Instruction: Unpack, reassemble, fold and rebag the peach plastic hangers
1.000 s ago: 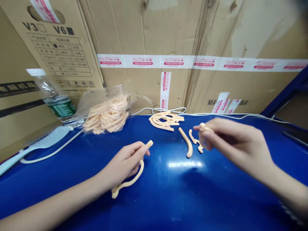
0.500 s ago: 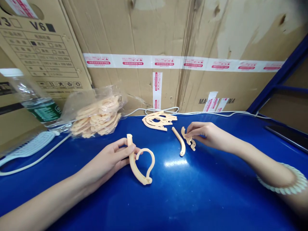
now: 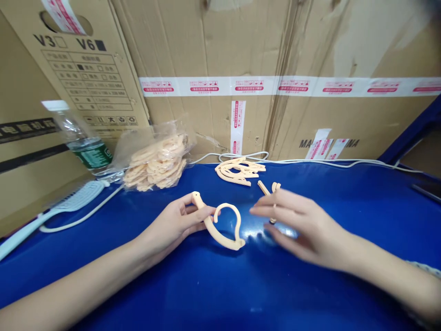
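My left hand (image 3: 193, 216) pinches a cream plastic folding hanger piece (image 3: 220, 236) between thumb and fingers, above the table. It is a curved arm with a round hook (image 3: 238, 218) joined at its lower right end. Slightly blurred, my right hand (image 3: 303, 225) is open to the right of the hook, thumb and fingers apart, touching neither. Behind its fingers lie a loose curved hanger arm (image 3: 263, 187) and small cream pieces (image 3: 275, 186), mostly hidden by the hand.
Several flat hanger parts (image 3: 237, 172) lie at the back of the blue table (image 3: 193, 294). A clear bag of cream parts (image 3: 155, 165), a water bottle (image 3: 89, 147) and a pale hairbrush (image 3: 76, 202) are at left. A white cable (image 3: 310, 161) runs along the cardboard boxes (image 3: 206, 119).
My right hand has left the small pieces, moved left and nearer me, and opened. My left hand's hanger piece has tilted, its hook end swinging right and up. The view has shifted left.
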A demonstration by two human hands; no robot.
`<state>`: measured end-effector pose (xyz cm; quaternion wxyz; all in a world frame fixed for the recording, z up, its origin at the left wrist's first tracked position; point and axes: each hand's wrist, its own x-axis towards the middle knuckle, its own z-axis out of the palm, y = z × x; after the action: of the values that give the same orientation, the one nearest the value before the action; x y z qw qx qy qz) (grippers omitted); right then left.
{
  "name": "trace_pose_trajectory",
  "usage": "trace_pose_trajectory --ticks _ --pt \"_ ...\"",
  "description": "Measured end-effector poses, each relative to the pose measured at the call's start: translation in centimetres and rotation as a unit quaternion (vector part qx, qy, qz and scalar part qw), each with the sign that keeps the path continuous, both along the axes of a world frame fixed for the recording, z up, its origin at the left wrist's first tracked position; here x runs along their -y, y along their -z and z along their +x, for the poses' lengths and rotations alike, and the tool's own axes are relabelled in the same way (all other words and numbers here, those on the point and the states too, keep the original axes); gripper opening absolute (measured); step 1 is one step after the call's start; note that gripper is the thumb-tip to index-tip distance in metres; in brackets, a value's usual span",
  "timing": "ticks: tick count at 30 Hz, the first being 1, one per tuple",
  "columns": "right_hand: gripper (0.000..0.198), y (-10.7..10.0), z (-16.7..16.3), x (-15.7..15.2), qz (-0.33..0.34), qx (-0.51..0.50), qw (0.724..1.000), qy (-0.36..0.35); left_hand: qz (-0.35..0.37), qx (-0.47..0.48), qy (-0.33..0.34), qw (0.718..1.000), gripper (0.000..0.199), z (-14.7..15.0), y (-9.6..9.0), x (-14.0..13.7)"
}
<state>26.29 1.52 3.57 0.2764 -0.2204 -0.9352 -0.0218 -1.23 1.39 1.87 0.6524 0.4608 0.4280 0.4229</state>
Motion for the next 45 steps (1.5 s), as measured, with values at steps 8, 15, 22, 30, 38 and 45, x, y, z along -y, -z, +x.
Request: trace_pose_trajectory --ticks 8,15,22,30,38,45 --pt "0.027 2.1 -2.3 1.6 0.111 0.108 0.987 -0.040 0.003 0.015 0.031 0.999 0.031 0.6 0.4 0.8" --pt "0.028 2.1 -2.0 0.8 0.054 0.052 0.996 -0.041 0.042 -0.022 -0.017 0.999 0.038 0.4 0.7 0.8" --pt "0.023 2.2 -2.0 1.1 0.018 0.019 0.999 -0.026 0.416 -0.299 -0.084 0.854 0.048 0.1 0.9 1.2" --pt "0.028 2.4 -2.7 2.2 0.027 0.013 0.999 -0.018 0.598 -0.423 0.080 0.676 0.028 1.0 1.8 2.8" --pt "0.030 2.6 -3.4 2.5 0.059 -0.001 0.998 -0.025 0.599 -0.435 0.109 0.663 0.011 1.6 1.5 3.3" --pt "0.028 2.8 -3.3 2.7 0.028 -0.015 0.998 -0.047 0.602 -0.456 0.125 0.643 0.017 1.6 1.9 3.1"
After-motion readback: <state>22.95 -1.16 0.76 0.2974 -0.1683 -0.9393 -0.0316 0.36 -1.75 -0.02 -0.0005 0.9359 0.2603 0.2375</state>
